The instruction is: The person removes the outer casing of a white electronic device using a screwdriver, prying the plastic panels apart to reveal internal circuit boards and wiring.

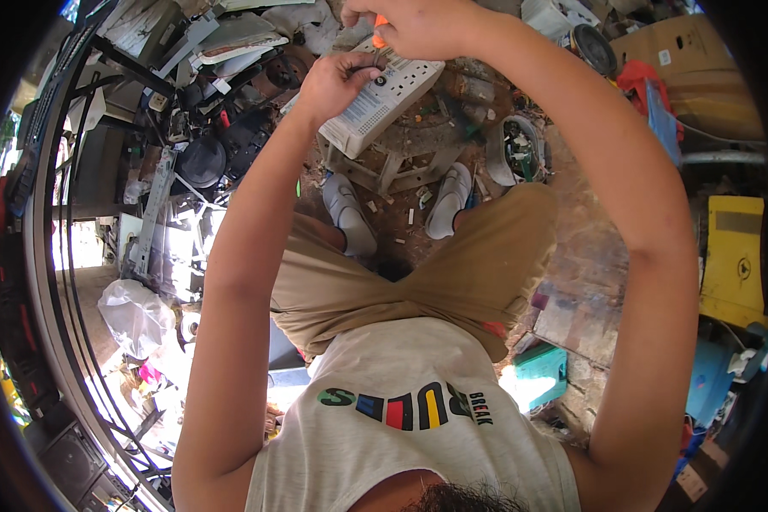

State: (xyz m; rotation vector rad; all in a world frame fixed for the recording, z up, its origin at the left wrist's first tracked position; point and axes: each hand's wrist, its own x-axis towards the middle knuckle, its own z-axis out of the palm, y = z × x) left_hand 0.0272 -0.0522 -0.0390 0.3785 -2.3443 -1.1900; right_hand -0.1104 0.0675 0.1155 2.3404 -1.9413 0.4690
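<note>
From my remote seat I am watching a long off-white outlet box (386,102), which is lying aslant near the top of the head view, its slotted face turned up, above a low pale stool (392,172); I am not seeing clearly how the 2 are meeting. The right hand (422,24) is gripping an orange-handled tool (381,32), its fingers curling round the handle, while the upper edge is cutting off part of the hand; the thin shaft is pointing down toward the box. The left hand (334,81) is lying over the box's upper part, its thumb and fingers bunching beside the shaft and a small black round piece (381,81); I cannot tell whether they are pinching anything. Right of the stool, an open whitish tub (496,158) is standing on the floor, holding a jumble of small green and dark pieces (521,152). 2 pale shoes (346,206) are resting near the stool's legs. Farther right, a brown cardboard box (687,55) is sitting beside a red bag (638,81), their contents hidden from me. A turquoise case (544,377) is lying lower right. On the left, a clear plastic bag (135,316) is slumping among scrap, its contents too hazy to name.
</note>
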